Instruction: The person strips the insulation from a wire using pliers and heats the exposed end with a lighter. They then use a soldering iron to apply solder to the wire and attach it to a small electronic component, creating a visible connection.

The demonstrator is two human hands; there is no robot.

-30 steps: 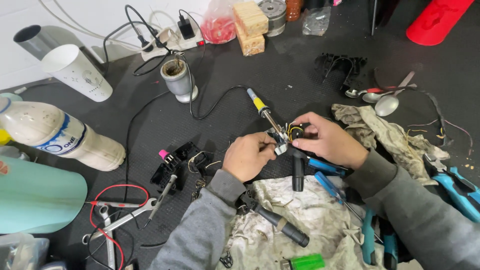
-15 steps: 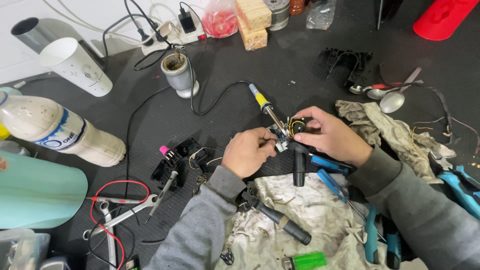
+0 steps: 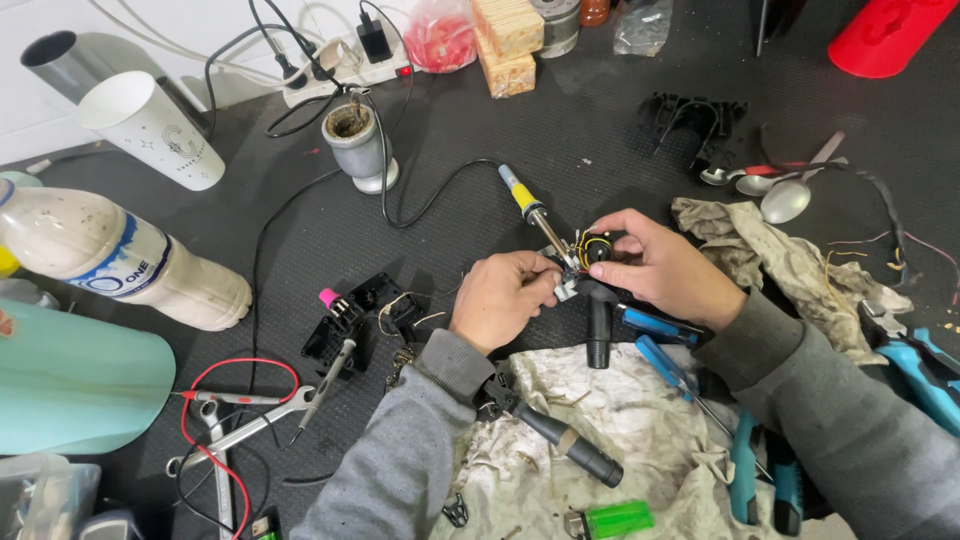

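Small round part, black with yellow and orange wire windings, sits mid-bench on the dark mat, held just above a black post-like handle that stands under it. Right hand comes in from the right, thumb and fingers pinching the part from above and the far side. Left hand comes from the lower left, fingers curled and pressed together on a small metal piece touching the part's near-left edge. Soldering iron, yellow-collared, lies with its long axis running from upper left down to the right, tip meeting the part between the two hands; neither hand grips it. Both hands are at the part; the right covers more of it.

Hidden: the part's right side, under the right fingers. What exactly the left fingertips hold is too small to tell. Whether the iron tip touches or only nears the windings, cannot tell. Dirty rag below, blue-handled pliers just beside the right wrist.
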